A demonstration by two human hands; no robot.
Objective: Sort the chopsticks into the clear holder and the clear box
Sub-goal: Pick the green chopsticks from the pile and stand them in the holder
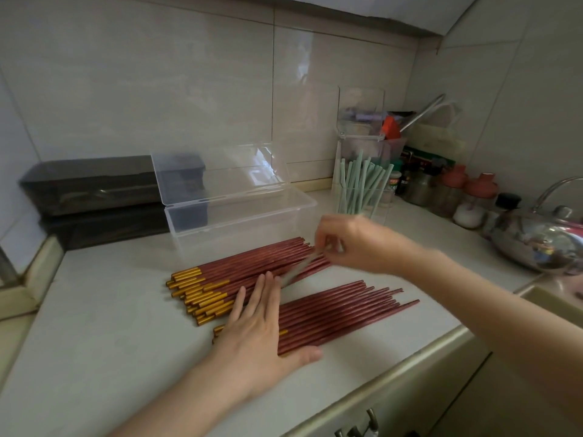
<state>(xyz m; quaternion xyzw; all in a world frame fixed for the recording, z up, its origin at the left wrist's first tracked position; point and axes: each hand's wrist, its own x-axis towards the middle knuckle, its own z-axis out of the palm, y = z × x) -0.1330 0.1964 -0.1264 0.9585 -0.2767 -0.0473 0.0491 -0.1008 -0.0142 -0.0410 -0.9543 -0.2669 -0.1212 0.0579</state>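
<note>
Two piles of red chopsticks with gold ends lie on the white counter: a far pile (pixel 239 269) and a near pile (pixel 340 313). My left hand (pixel 262 323) lies flat with straight fingers on the gold ends of the near pile. My right hand (pixel 350 241) pinches the end of a pale green chopstick (pixel 298 269) that slants across the far pile. Behind them the clear box (pixel 239 216) stands with its lid up and nothing visible inside. The clear holder (pixel 362 197) to its right holds several pale green chopsticks upright.
Two dark lidded boxes (pixel 94 190) are stacked at the back left. Jars, bottles and a utensil rack (pixel 378 137) crowd the back right corner. A steel kettle (pixel 542 241) sits at the right by the sink edge (pixel 555 301). The counter's front edge (pixel 410 354) runs just below the near pile.
</note>
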